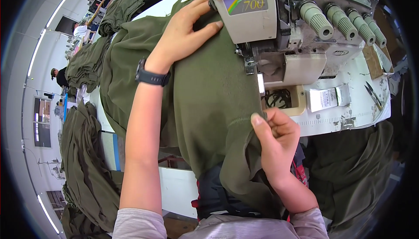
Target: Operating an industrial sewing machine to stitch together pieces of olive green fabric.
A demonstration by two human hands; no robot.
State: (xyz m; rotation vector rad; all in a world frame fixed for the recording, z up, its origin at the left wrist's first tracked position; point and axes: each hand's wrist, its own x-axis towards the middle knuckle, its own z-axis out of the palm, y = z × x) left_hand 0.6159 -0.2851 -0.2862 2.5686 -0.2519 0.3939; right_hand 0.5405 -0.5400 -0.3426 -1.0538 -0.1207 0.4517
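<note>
Olive-green fabric (205,95) spreads over the table and drapes down toward my lap. One edge of it runs under the presser foot (249,64) of a white overlock sewing machine (251,25). My left hand (187,31) lies on the cloth left of the machine head, fingers stretched and thumb apart; the fingertips are partly hidden behind the head. On the near side of the presser foot, my right hand (279,134) pinches the fabric's edge between thumb and fingers. Below that grip the cloth hangs in a loose fold.
Several grey-green tension knobs (316,20) line the machine. On the white table stand an open bin of dark trimmings (279,98), a small white packet (325,98) and thread snips (373,96). Olive cloth piles (85,145) hang at left, more cloth (349,173) at right. People work in the far left background.
</note>
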